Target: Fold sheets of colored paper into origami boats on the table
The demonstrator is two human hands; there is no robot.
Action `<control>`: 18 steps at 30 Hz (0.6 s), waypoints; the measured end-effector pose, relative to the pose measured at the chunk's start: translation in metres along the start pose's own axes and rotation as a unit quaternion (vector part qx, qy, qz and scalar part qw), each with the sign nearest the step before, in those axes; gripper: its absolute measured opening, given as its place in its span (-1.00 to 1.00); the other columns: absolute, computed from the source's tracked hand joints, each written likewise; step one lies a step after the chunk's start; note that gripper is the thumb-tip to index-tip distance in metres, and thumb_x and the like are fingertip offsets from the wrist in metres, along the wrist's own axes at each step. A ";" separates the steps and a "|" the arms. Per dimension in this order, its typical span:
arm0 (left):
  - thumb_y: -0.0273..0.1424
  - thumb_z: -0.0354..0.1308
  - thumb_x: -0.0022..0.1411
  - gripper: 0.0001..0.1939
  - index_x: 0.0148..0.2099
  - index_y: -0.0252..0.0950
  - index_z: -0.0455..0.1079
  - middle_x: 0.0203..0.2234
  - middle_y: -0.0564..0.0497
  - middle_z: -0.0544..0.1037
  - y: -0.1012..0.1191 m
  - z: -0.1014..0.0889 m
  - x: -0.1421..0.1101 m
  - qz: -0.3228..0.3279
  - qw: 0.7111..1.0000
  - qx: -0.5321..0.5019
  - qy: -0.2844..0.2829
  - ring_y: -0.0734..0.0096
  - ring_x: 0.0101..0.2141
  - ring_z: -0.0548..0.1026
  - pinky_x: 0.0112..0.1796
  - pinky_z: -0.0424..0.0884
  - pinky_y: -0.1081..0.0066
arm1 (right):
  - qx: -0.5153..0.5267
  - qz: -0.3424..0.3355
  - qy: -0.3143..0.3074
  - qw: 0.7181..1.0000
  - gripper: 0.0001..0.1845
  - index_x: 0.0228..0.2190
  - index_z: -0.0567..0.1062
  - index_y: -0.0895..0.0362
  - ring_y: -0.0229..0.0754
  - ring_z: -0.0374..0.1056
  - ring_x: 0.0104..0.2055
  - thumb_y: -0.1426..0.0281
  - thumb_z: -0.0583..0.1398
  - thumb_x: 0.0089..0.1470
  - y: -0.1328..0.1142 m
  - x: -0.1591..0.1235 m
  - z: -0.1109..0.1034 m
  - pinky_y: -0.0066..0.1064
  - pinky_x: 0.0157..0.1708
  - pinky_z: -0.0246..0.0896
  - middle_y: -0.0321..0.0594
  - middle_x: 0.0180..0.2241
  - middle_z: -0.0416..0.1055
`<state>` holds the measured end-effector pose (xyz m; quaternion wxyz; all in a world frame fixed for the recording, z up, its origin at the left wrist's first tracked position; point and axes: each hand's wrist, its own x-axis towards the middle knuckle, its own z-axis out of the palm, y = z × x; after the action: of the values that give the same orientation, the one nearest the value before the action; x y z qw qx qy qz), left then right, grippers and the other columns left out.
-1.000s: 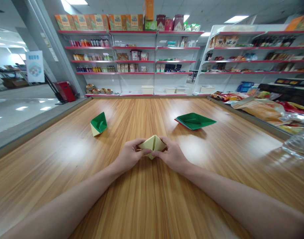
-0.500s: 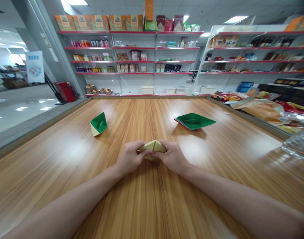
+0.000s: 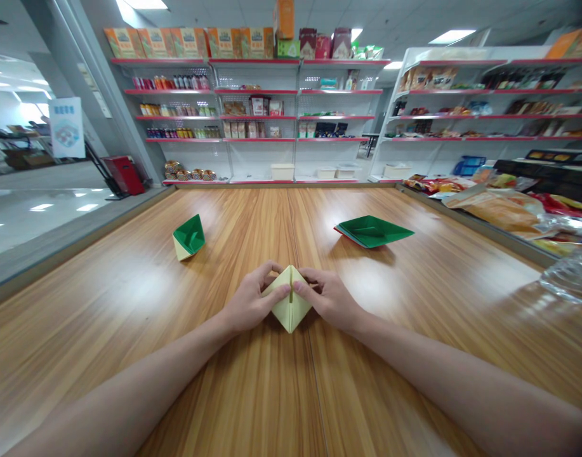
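A pale yellow folded paper [image 3: 289, 314], diamond-shaped with a crease down its middle, is held between my two hands low over the table. My left hand [image 3: 253, 297] grips its left side, thumb lying on the front face near the centre line. From the other side my right hand [image 3: 332, 297] pinches it, that thumb also on the front. The fingers behind the paper are partly hidden. Beyond my left hand lies a small green and yellow folded paper boat [image 3: 190, 237]. Farther right sits a stack of green folded paper [image 3: 374, 231], with red and pale edges under it.
The wooden table [image 3: 252, 393] has a raised rim [image 3: 281, 185] at the far side. Snack packets [image 3: 500, 212] and clear plastic [image 3: 574, 270] are at the right. Stocked shelves [image 3: 259, 117] stand behind; a red box [image 3: 124, 176] is on the left.
The yellow paper has tilted so its diamond face now shows, its lower point reaching nearer to me. My thumbs have shifted up slightly on it. The green papers have not moved.
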<state>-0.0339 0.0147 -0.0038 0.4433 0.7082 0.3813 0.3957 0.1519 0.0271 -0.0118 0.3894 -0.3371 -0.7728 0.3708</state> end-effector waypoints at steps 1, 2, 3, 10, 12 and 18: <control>-0.22 0.08 0.21 -0.69 -0.09 -0.30 0.19 -0.50 0.07 0.43 -0.001 0.000 0.000 -0.002 1.000 -0.006 -0.002 0.51 -0.53 0.36 -0.55 0.20 0.55 | 0.025 0.003 0.001 1.000 -0.74 -0.23 0.43 0.17 -0.25 0.31 -0.39 0.26 0.08 0.17 0.000 0.000 0.001 -0.47 -0.44 0.19 -0.21 -0.40 0.40; -0.22 0.09 0.21 -0.66 -0.05 -0.28 0.16 -0.53 0.10 0.41 -0.001 0.000 -0.001 -0.002 1.000 -0.012 -0.004 0.53 -0.57 0.34 -0.58 0.17 0.57 | 0.044 0.008 0.003 0.999 -0.72 -0.15 0.40 0.16 -0.25 0.32 -0.40 0.27 0.10 0.16 0.001 0.000 0.001 -0.46 -0.44 0.20 -0.22 -0.40 0.41; -0.23 0.09 0.21 -0.63 -0.01 -0.27 0.14 -0.56 0.12 0.40 -0.002 0.000 -0.001 -0.001 1.000 -0.018 -0.008 0.54 -0.59 0.32 -0.60 0.15 0.58 | 0.053 0.012 0.005 0.999 -0.68 -0.08 0.36 0.16 -0.26 0.31 -0.43 0.28 0.11 0.14 0.001 0.000 0.001 -0.46 -0.46 0.20 -0.25 -0.44 0.40; -0.26 0.10 0.22 -0.62 0.03 -0.24 0.12 -0.46 0.06 0.45 -0.004 0.000 0.000 0.003 0.998 -0.063 -0.029 0.53 -0.54 0.36 -0.57 0.20 0.57 | 0.048 0.021 0.018 0.998 -0.65 -0.08 0.31 0.16 -0.30 0.28 -0.52 0.29 0.15 0.11 0.000 -0.001 0.001 -0.50 -0.55 0.14 -0.31 -0.52 0.36; -0.27 0.11 0.21 -0.63 0.01 -0.25 0.12 -0.39 0.01 0.47 -0.003 0.000 0.000 0.002 0.996 -0.078 -0.034 0.52 -0.51 0.39 -0.55 0.24 0.56 | 0.045 0.019 0.019 0.999 -0.66 -0.09 0.31 0.17 -0.30 0.28 -0.52 0.29 0.15 0.11 -0.001 -0.001 0.001 -0.50 -0.55 0.14 -0.31 -0.52 0.36; -0.28 0.13 0.20 -0.64 -0.03 -0.24 0.10 -0.37 0.00 0.47 -0.002 -0.002 0.001 -0.011 0.993 -0.106 -0.048 0.50 -0.50 0.42 -0.53 0.26 0.55 | 0.036 0.010 0.015 0.999 -0.68 -0.10 0.32 0.17 -0.29 0.29 -0.51 0.31 0.16 0.11 -0.001 -0.001 0.002 -0.50 -0.54 0.16 -0.32 -0.54 0.35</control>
<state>-0.0355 0.0168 -0.0055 0.5378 0.6716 0.3230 0.3942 0.1502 0.0248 -0.0120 0.4090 -0.3363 -0.7494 0.3974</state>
